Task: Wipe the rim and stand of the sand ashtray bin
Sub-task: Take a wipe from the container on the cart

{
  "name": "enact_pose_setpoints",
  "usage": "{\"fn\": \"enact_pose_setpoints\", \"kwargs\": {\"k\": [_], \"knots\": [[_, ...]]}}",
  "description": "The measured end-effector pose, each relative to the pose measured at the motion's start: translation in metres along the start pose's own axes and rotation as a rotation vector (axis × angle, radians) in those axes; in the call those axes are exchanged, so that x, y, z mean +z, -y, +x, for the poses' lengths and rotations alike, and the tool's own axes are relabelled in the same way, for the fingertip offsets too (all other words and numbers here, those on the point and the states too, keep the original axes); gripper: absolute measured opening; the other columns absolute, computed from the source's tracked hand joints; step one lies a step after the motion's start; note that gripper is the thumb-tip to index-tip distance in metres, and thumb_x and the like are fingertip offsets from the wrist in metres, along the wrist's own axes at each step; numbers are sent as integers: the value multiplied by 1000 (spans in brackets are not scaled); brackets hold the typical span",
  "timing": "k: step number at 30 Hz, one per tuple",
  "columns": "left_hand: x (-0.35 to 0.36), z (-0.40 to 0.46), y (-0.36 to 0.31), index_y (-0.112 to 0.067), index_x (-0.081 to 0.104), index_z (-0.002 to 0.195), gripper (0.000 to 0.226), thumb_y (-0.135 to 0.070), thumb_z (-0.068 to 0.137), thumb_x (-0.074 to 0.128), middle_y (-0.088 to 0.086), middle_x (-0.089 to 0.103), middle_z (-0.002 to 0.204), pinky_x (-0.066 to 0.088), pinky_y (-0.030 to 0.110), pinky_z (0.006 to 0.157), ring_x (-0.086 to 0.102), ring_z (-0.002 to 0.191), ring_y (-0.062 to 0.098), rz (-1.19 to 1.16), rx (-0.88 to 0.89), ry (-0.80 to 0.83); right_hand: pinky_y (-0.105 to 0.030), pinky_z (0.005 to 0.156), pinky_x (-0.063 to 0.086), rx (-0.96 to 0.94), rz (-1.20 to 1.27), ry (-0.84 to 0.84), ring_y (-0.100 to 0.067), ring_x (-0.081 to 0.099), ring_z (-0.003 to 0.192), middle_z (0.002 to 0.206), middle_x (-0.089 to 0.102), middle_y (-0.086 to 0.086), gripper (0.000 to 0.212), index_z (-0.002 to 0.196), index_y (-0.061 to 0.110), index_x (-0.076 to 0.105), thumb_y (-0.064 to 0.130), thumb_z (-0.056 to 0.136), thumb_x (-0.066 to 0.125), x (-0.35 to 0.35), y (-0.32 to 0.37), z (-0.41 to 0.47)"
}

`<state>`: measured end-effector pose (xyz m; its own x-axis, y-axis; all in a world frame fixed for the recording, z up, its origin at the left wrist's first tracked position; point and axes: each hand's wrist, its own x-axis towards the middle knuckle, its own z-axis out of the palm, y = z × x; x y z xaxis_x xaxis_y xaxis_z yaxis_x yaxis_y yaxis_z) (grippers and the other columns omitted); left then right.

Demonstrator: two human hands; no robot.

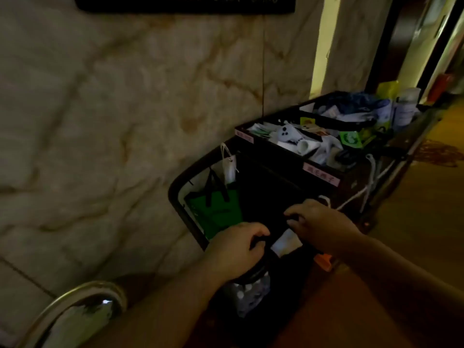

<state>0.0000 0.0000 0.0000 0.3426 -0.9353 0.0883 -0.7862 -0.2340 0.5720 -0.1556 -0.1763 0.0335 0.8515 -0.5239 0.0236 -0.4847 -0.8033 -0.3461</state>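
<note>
The shiny round metal rim of the sand ashtray bin [82, 295] shows at the bottom left against the marble wall; its stand is out of view. Both hands are away from it, at the near end of a housekeeping cart [175, 194]. My left hand [236, 249] is closed around the dark edge of a black bag [266, 197] that hangs on the cart. My right hand [321, 222] curls its fingers over the same dark edge further right. A small pale cloth or paper [286, 241] lies between the two hands; the dim light hides whether either hand touches it.
The cart's top trays [313, 136] hold packets, white items and bottles. A green bag [216, 212] hangs at its near left. A clear bag of bottles [251, 292] hangs below my left hand. The marble wall [100, 121] runs along the left, with carpeted corridor floor [414, 197] on the right.
</note>
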Motion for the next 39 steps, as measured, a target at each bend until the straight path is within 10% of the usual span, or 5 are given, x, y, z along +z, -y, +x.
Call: {"fn": "enact_pose_setpoints", "kwargs": {"k": [6, 10, 14, 20, 39], "knots": [[39, 47, -14, -30, 57, 139, 36, -32, 105, 45, 1, 63, 138, 47, 18, 86, 61, 110, 11, -427, -352, 112, -29, 52, 44, 301, 174, -151, -3, 58, 62, 73, 60, 12, 40, 90, 39, 39, 76, 78, 48, 33, -25, -23], [45, 62, -19, -25, 70, 119, 30, -21, 106, 43, 6, 66, 135, 45, 37, 111, 61, 122, 21, -537, -426, 174, -34, 75, 54, 397, 468, 33, -7, 59, 81, 89, 58, 18, 53, 117, 28, 52, 68, 82, 61, 66, -37, -23], [48, 65, -16, -36, 69, 93, 27, -27, 104, 46, 0, 72, 112, 54, 25, 88, 67, 110, 19, -575, -490, 192, -41, 75, 63, 523, 823, 111, -18, 69, 93, 101, 66, 5, 42, 108, 25, 57, 56, 83, 70, 79, -33, -15], [55, 65, -4, -33, 71, 111, 19, -28, 101, 57, -20, 68, 95, 43, -1, 60, 62, 89, -7, -530, -419, 90, -41, 74, 63, 366, 881, 112, -18, 75, 83, 86, 75, -7, 25, 77, 19, 67, 39, 91, 70, 70, -27, -20], [-47, -30, 30, -40, 78, 77, 19, -21, 82, 80, -13, 73, 70, 59, 38, 81, 70, 76, 13, -933, -457, -225, -27, 55, 60, -4, 974, -127, -10, 75, 76, 89, 71, 0, 21, 79, 37, 65, 20, 90, 72, 53, 79, 9]]}}
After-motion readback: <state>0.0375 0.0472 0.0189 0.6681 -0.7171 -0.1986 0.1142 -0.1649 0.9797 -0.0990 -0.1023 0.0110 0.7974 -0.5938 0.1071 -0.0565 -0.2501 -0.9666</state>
